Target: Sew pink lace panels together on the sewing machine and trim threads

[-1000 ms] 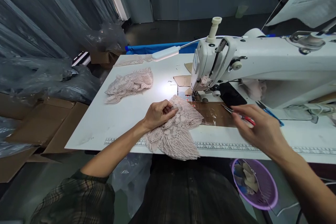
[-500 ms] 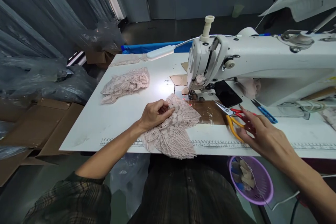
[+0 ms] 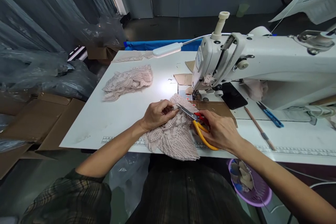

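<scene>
A pale pink lace piece (image 3: 175, 135) lies at the near edge of the white sewing table (image 3: 123, 119), partly hanging over it. My left hand (image 3: 156, 113) is closed, pinching the lace's upper edge. My right hand (image 3: 219, 130) grips scissors (image 3: 196, 123) with yellow and red handles. Their blades point left over the lace, with the tips close to my left fingers.
A white sewing machine (image 3: 262, 66) stands at the right with a lit gooseneck lamp (image 3: 168, 49). A second lace pile (image 3: 128, 82) lies far left on the table. Blue snips (image 3: 270, 114), a pencil (image 3: 259, 128) and a black phone (image 3: 233, 96) lie right. A purple basket (image 3: 252, 185) hangs below.
My right hand picked the scissors up from the table's right side and carried them left to the lace. My left hand kept its pinch on the lace.
</scene>
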The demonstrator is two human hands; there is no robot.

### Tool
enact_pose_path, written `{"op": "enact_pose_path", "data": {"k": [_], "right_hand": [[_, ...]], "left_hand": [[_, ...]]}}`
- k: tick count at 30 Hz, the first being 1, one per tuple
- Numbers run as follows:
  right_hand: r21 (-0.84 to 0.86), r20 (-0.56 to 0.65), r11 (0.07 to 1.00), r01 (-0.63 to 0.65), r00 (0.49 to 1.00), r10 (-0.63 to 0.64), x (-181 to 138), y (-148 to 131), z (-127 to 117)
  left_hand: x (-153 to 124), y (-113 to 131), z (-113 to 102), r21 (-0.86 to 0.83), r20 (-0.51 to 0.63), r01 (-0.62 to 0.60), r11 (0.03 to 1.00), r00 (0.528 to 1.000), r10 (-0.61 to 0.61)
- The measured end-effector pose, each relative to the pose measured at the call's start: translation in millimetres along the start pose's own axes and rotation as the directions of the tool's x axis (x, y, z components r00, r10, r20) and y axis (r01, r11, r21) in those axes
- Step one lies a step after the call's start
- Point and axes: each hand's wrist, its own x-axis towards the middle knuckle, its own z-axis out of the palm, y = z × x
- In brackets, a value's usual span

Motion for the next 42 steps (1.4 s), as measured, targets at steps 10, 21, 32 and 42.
{"op": "enact_pose_path", "data": {"k": [10, 21, 32, 42], "right_hand": [[-0.066, 0.016, 0.997, 0.032, 0.999, -0.031, 1.6, 4.7, 0.2], [-0.171, -0.03, 0.985, 0.032, 0.999, -0.037, 6.4, 2.4, -7.4], [0.769, 0.569, 0.402, -0.498, 0.819, -0.075, 6.7, -10.9, -13.9], [0.826, 0.497, 0.321, -0.462, 0.867, -0.029, 5.1, -19.2, -11.7]], "left_hand": [[0.5, -0.5, 0.2, 0.009, 0.014, 0.001, 1.0, 1.0, -0.002], [1.7, 0.2, -1.9, -0.008, 0.06, 0.011, 1.0, 0.998, -0.011], [1.9, 1.9, -2.7, -0.008, 0.068, 0.02, 1.0, 0.997, -0.02], [1.9, 1.2, -0.9, -0.028, 0.043, 0.022, 0.999, 0.999, -0.02]]}}
